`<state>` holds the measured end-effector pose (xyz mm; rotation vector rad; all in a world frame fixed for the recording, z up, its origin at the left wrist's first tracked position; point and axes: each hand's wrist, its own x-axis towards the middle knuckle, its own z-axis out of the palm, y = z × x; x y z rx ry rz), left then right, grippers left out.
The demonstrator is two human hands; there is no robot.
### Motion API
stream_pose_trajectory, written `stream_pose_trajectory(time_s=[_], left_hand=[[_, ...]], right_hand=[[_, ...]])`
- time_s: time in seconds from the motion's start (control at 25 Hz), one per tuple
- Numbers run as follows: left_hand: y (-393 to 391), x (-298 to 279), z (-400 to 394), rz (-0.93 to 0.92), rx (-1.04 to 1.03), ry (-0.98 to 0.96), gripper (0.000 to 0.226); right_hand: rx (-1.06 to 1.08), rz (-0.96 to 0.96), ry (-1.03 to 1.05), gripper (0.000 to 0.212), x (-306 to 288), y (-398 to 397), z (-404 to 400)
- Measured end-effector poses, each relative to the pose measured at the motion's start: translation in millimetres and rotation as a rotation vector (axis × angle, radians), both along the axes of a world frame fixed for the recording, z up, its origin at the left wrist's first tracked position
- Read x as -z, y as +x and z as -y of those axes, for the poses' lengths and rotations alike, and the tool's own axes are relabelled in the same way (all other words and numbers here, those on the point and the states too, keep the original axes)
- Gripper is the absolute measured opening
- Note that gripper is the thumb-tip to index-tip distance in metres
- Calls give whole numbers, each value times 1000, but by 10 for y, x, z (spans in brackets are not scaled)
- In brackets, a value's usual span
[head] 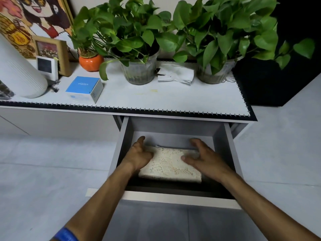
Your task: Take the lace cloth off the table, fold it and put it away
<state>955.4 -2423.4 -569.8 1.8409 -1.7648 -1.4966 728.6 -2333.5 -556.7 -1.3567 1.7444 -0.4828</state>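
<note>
Low in the frame's middle, the folded lace cloth (171, 164) lies flat inside the pulled-out drawer (232, 150). The left hand (139, 153) rests on its left edge, the right hand (202, 156) hovers over its right end, fingers spread, gripping nothing. It looks light, soft and floppy; best held under both short ends.
</note>
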Motion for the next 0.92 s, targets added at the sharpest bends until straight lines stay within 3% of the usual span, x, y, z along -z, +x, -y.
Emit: stream_pose_trajectory(time_s=[0.08, 0.16, 0.2, 0.32, 0.4, 0.48, 0.6, 0.76, 0.8, 0.88, 0.92], left_hand=[[12, -80, 40, -40, -29, -104, 45], [12, -183, 66, -149, -76, -134, 25], [4, -248, 72, -220, -97, -138, 24], [15, -488, 61, -375, -250, -372, 16], [71, -559, 88, -360, -448, -679, 41], [116, -621, 67, -369, -566, -848, 52], [126, -580, 23, -349, -500, -788, 54], [102, -557, -15, -355, -323, -549, 8], [82, -634, -31, -339, -312, -522, 13], [157, -868, 84, -496, -321, -551, 28], [203, -1023, 108, -614, -275, -615, 31]], right_hand=[[-442, 67, -33, 58, -227, 184, -198], [-749, -152, -129, 48, -210, 330, -365], [-800, -297, -236, 43, -180, 355, -395], [-590, -636, -505, 37, -168, 332, -429], [-341, -729, -672, 29, -91, 293, -476], [-152, -751, -794, 20, 48, 288, -474], [13, -656, -606, 12, 125, 234, -241], [48, -447, -404, 77, 242, 155, -78], [42, -431, -395, 83, 234, 142, -78], [135, -314, -453, 81, 13, 49, -90], [236, -155, -532, 74, -131, 13, -86]])
